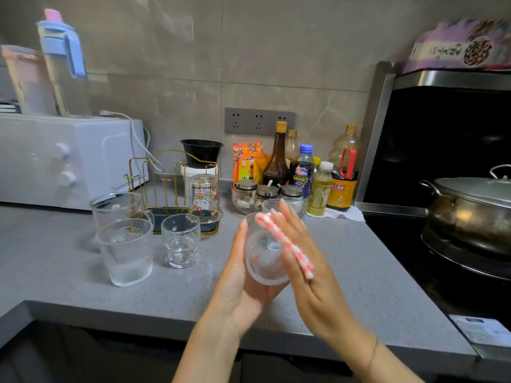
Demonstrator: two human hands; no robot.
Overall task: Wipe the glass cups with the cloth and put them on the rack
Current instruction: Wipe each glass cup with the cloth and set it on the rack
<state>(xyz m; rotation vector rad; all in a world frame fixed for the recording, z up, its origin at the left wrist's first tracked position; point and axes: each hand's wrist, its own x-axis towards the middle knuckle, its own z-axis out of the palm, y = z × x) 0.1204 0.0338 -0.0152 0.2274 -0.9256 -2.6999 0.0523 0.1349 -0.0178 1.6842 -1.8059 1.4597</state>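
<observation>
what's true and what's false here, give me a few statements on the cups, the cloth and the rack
1. The left hand holds a clear glass cup. True.
2. The red-and-white cloth lies on the countertop. False: the right hand presses it against the held cup with straight fingers.
3. A Hello Kitty glass stands upside down on the gold wire rack. True.
4. The ribbed glass cup sits on the rack. False: it stands upright on the grey countertop, in front of the rack.
</observation>
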